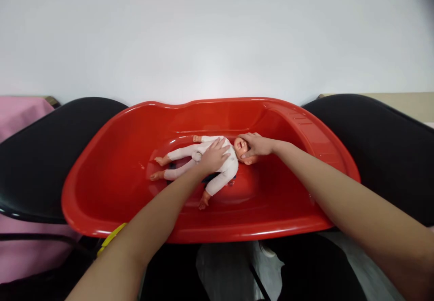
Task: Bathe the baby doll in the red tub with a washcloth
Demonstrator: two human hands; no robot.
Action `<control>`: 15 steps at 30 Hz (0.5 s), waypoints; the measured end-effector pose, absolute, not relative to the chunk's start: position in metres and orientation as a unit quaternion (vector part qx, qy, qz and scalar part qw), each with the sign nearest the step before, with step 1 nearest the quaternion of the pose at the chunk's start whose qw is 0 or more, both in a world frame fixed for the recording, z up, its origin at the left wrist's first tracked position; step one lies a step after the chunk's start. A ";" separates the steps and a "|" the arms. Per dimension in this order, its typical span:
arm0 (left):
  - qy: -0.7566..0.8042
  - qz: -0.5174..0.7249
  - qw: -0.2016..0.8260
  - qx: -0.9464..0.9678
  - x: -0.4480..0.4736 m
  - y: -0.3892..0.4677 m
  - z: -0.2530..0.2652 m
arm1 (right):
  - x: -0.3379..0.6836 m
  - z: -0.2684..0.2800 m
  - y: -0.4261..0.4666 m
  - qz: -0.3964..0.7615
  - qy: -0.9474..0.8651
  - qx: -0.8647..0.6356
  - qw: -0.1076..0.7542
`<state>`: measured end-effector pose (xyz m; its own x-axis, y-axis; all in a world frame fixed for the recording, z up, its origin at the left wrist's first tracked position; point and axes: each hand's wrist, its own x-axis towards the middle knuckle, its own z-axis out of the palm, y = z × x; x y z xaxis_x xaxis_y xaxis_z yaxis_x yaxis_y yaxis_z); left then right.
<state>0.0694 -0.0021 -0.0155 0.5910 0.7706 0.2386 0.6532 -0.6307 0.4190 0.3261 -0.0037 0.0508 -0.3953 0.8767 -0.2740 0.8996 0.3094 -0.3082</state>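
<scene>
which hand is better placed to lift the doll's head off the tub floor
Right, probably: the right hand already cups the doll at its head, while the left hand lies flat on its chest.

No text, label, brand or number can be read anywhere. The red baby bathtub (pixel 111 188) and the doll's white suit (pixel 228 167) are seen unmarked.

Both arms stretched fwd & converging, bare forearms; left hand (pixel 214 155) lies palm-down w/ fingers spread flat, right hand (pixel 257 147) cupped, wrist bent inward, thumb prob. tucked underneath, hard to tell.
</scene>
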 end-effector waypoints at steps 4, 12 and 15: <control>0.439 0.200 0.099 0.870 0.070 -0.011 -0.032 | 0.324 0.055 -0.006 -0.206 0.815 0.541 0.037; 0.553 0.139 0.040 0.820 -0.017 0.034 -0.045 | 0.323 0.061 -0.010 -0.223 0.804 0.549 0.045; 0.647 0.150 0.066 0.745 -0.052 0.037 -0.046 | 0.322 0.063 -0.010 -0.228 0.800 0.554 0.048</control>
